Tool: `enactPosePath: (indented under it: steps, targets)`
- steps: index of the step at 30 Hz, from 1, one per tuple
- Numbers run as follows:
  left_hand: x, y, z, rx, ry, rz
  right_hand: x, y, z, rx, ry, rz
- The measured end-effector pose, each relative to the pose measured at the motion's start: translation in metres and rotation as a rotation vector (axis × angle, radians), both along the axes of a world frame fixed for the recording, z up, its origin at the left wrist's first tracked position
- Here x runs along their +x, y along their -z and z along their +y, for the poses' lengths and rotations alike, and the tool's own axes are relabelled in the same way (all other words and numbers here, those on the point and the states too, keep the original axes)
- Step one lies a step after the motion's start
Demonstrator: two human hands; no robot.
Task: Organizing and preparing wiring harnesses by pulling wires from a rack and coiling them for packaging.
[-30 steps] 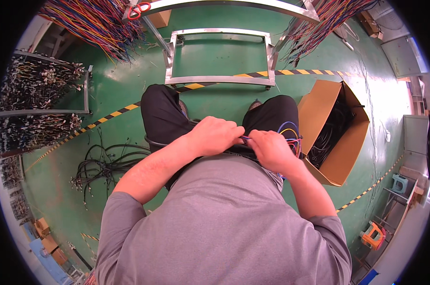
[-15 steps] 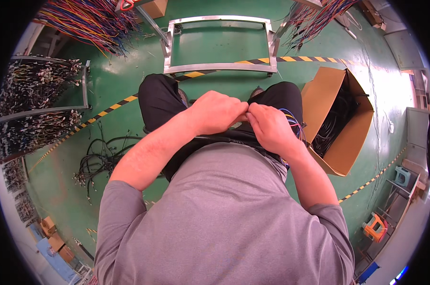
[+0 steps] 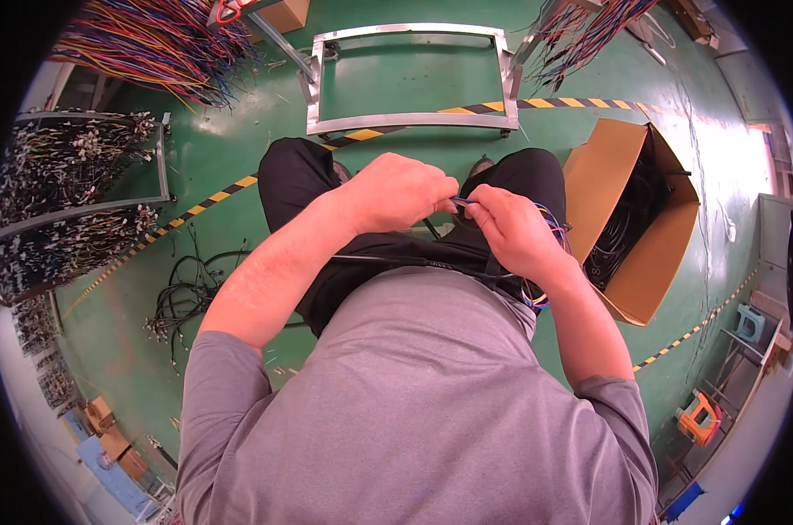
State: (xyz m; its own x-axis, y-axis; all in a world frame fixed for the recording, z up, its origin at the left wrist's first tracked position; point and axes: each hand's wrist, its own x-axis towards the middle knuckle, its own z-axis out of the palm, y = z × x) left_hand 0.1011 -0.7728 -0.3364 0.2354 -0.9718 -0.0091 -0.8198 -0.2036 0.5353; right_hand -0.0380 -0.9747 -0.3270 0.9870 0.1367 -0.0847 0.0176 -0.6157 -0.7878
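My left hand (image 3: 403, 192) and my right hand (image 3: 517, 229) meet over my lap, a small gap between their fingertips. Thin coloured wires (image 3: 465, 201), at least one of them blue, span that gap. Each hand pinches the wires with closed fingers; the exact ends are hidden. More of the wire bundle (image 3: 554, 226), blue, red and yellow, loops out beyond my right hand and hangs by my right thigh. A black cable (image 3: 361, 258) lies across my lap, below my left hand.
An open cardboard box (image 3: 620, 149) with black cables stands to my right. Ahead is a metal frame (image 3: 414, 121) on casters. Black cables (image 3: 186, 302) lie on the green floor at left, near racks of hanging harnesses (image 3: 81, 166). Coloured wires (image 3: 160, 48) hang at the far left.
My hands have moved slightly apart from touching, and the blue wire now shows between the fingertips. My right hand has shifted a little to the right.
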Motion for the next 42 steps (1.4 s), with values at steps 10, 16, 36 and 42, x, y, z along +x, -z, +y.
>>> enactPosePath:
  steps: [10, 16, 36, 42]
  targets:
    - [-0.002, 0.002, 0.005, -0.040, -0.172, -0.056, -0.028, 0.006, -0.035, -0.137, 0.289, -0.261]
    - [-0.014, 0.001, 0.002, -0.145, -0.163, -0.092, -0.059, -0.001, -0.022, 0.551, 0.385, 0.384]
    - [-0.009, -0.021, 0.014, -0.093, -0.155, 0.044, -0.165, 0.051, -0.111, 0.858, 0.710, 0.462]
    - [-0.012, -0.035, 0.013, -0.093, -0.126, 0.008, -0.176, 0.080, -0.116, 0.246, 0.941, 0.295]
